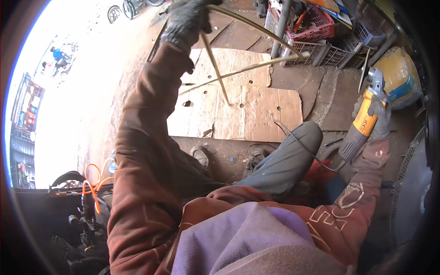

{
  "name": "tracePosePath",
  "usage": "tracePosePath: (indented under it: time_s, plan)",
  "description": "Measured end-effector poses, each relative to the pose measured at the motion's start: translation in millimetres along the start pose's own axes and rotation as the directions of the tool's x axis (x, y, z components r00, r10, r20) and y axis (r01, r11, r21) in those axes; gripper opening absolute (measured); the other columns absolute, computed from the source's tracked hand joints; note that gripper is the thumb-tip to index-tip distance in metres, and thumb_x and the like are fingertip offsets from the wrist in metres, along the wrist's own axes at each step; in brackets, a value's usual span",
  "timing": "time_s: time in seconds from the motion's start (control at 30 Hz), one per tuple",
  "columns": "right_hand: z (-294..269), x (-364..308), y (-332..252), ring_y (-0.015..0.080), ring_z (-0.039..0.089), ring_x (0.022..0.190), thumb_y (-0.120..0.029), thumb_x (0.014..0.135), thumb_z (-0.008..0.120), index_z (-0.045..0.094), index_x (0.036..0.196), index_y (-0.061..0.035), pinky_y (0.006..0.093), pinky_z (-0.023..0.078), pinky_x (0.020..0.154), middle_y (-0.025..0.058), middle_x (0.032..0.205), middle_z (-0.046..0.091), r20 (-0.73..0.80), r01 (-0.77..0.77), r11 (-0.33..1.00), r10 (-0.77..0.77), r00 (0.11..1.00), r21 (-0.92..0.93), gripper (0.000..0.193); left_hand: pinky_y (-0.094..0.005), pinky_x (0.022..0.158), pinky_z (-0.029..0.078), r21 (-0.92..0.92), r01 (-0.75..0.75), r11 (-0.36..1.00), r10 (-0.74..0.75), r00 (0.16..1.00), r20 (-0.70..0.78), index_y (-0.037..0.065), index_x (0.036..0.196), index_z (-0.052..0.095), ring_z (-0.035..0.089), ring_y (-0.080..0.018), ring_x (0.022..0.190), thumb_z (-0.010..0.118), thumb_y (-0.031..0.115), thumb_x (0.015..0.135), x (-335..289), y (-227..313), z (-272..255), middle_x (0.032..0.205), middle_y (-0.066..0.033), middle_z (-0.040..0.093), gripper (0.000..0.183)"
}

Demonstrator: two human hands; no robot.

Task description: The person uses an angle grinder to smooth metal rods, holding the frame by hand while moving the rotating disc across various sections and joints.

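Note:
My left hand [185,23], in a dark grey work glove, is stretched far forward and closed on a frame of thin, yellowish rods [261,28]. The rods cross and slant down over flattened cardboard [256,110] on the floor. Out to the right, my right hand [379,117], also gloved, grips a yellow and grey angle grinder [363,120] by its body. The grinder points forward, and its thin disc [365,71] is seen nearly edge-on. A cable [300,143] loops beside my right knee. Whether the disc spins I cannot tell.
Plastic crates [316,25] filled with odds and ends stand at the far right, beside a metal post [282,27]. A yellow and blue sack [401,78] is close to the grinder. A fan [412,183] stands at right. An orange hose [94,183] lies at left.

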State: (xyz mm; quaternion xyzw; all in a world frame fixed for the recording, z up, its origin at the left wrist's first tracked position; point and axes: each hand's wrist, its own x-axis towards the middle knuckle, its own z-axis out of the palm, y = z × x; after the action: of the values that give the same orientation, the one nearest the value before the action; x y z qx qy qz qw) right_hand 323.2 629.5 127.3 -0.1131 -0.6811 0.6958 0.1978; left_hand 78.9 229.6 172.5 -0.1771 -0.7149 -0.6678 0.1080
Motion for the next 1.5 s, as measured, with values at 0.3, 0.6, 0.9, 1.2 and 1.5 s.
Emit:
tracePosePath:
  time_s: [0.3,0.6,0.9,1.2,1.5]
  plan:
    - [163.1,-1.7,70.8,0.0165,0.066,0.076,-0.006,0.077,0.075,0.049,0.125,-0.0033,0.0297,0.059,0.062,0.0116,0.099,0.065,0.475,-0.222,0.957,0.11,0.873,0.186,0.055,-0.0267,0.049,0.038,-0.308,0.136,0.942,-0.209,0.953,-0.218,-0.001,0.105,0.065,0.038,-0.009,0.051,0.057,0.031,0.095,2.1,-43.9,-119.1,0.058,0.004,0.033,0.034]
    - [306.8,-59.3,227.0,0.0128,0.063,0.065,-0.009,0.077,0.08,0.05,0.107,-0.0012,0.0256,0.053,0.055,0.0121,0.087,0.067,0.606,-0.639,0.674,0.347,0.716,0.369,0.043,-0.0252,0.05,0.04,0.281,-0.008,0.96,0.086,0.961,-0.264,-0.004,0.111,0.054,0.037,-0.0093,0.053,0.052,0.019,0.096,-61.3,-43.7,-133.5,0.06,0.0013,0.035,0.027]
    - [338.4,-58.9,216.2,0.0112,0.061,0.066,-0.012,0.074,0.082,0.051,0.103,-0.0015,0.026,0.051,0.058,0.0071,0.084,0.063,0.653,-0.648,0.669,0.313,0.689,0.363,0.044,-0.0215,0.037,0.032,-0.18,0.02,0.984,-0.083,0.933,-0.349,0.002,0.098,0.054,0.028,-0.0066,0.041,0.042,0.027,0.099,-79.3,-29.7,-130.1,0.056,0.0033,0.028,0.028]
    - [334.3,-85.9,240.5,0.0143,0.064,0.078,-0.015,0.072,0.084,0.051,0.108,0.0002,0.0292,0.055,0.067,0.0116,0.091,0.065,0.67,-0.723,0.657,0.439,0.599,0.215,0.051,-0.0234,0.039,0.024,0.01,0.132,0.991,-0.107,0.843,-0.527,0.013,0.082,0.044,0.02,-0.0067,0.039,0.039,0.029,0.102,-74.3,-18.6,-93.0,0.051,0.0059,0.023,0.026]
    - [346.0,-65.4,239.3,0.0148,0.064,0.085,-0.013,0.074,0.083,0.046,0.108,-0.001,0.029,0.054,0.074,0.0128,0.098,0.064,0.539,-0.493,0.767,0.232,0.81,0.41,0.051,-0.0217,0.039,0.031,0.272,0.101,0.957,0.012,0.923,-0.384,0.0,0.107,0.052,0.029,-0.0069,0.041,0.048,0.027,0.098,-53.1,-31.2,-108.2,0.056,0.0032,0.032,0.029]
